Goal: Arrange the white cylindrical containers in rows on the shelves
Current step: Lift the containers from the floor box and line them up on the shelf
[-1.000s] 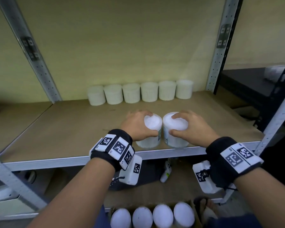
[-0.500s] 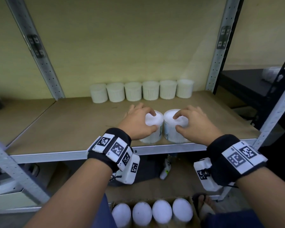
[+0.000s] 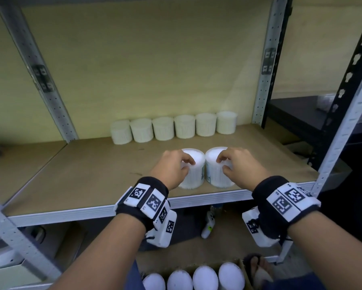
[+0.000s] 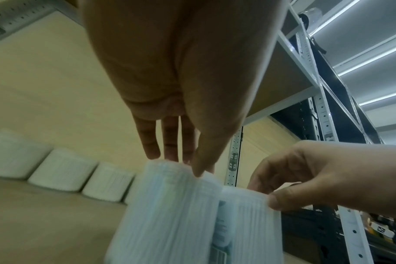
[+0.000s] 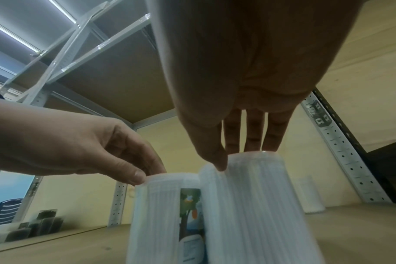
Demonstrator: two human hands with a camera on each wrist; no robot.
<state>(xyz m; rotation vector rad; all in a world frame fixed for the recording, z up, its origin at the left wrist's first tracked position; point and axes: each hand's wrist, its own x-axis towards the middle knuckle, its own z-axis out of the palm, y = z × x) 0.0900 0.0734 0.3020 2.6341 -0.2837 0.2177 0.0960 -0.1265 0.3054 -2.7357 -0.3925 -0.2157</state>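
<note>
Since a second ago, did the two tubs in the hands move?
Yes. The two tubs slid away from the shelf's front edge toward the back row, with the left hand and right hand on them.

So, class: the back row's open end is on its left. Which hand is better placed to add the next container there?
Left. The left hand holds the left container, nearer the back row's open left end.

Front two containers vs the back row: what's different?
The front pair stands near the shelf's front edge, touched by the left hand and right hand; the back row of six sits against the wall, untouched. All are upright and white.
</note>
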